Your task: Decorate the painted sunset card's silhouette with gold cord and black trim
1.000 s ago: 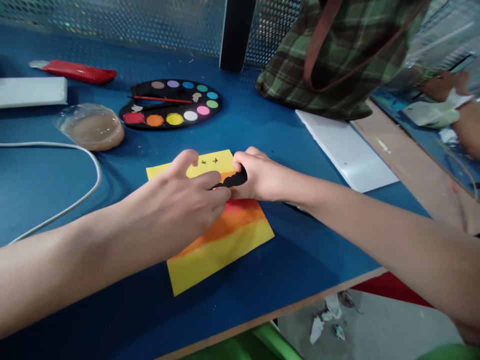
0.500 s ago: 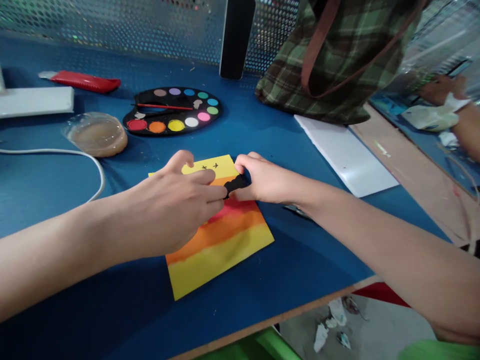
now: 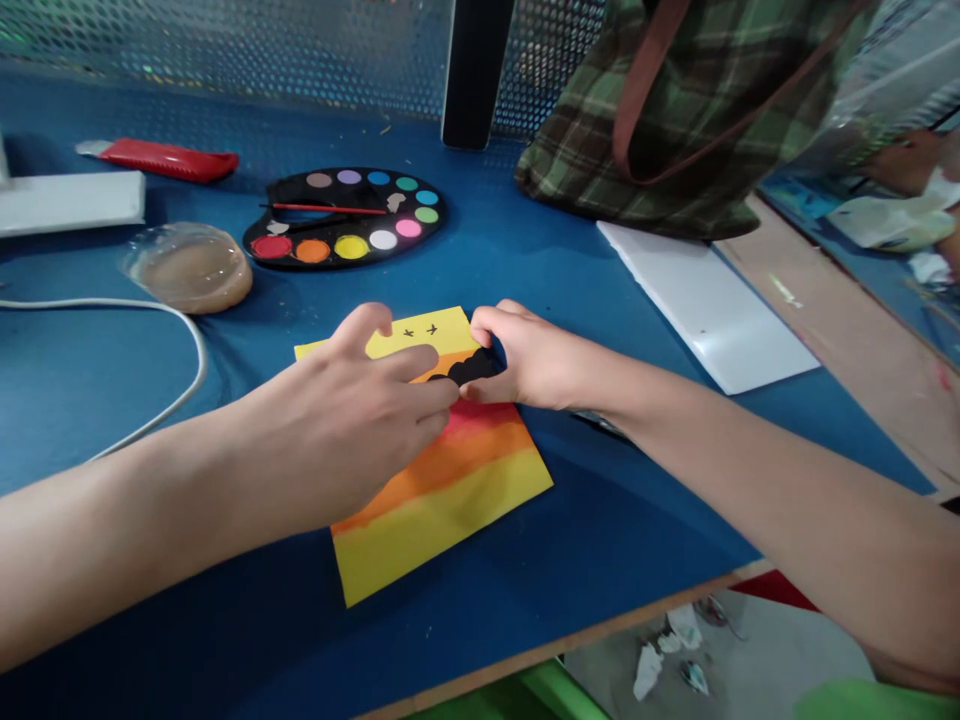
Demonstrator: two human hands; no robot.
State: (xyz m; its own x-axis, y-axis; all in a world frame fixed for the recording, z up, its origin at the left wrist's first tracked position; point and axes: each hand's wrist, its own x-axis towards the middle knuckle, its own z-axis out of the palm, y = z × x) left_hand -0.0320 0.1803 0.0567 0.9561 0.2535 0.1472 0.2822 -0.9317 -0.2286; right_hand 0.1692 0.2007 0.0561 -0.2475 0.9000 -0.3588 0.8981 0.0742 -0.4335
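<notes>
A painted card [image 3: 450, 465], banded yellow, orange and red, lies tilted on the blue table. Small dark bird-like marks are near its far edge. Across its middle runs a black, bumpy-edged shape [image 3: 471, 370], partly covered by my fingers; whether it is paint or cut paper I cannot tell. My left hand [image 3: 367, 405] rests over the card's left side, fingers apart, its middle fingertips touching the black shape. At the card's right edge my right hand [image 3: 521, 355] curls its thumb and forefinger around the margin, gripping it beside the black shape.
Beyond the card are a paint palette [image 3: 330, 258] with a thin brush [image 3: 330, 209], a cup of murky water [image 3: 196, 275] and a red cutter [image 3: 165, 158]. A white board [image 3: 712, 310], plaid bag [image 3: 675, 130] and phone [image 3: 476, 80] stand farther right. A white cable [image 3: 180, 395] curves at left.
My left fingers have shifted slightly right along the black shape, and more of it shows above them. My right hand keeps its place at the card's edge. The view has moved slightly.
</notes>
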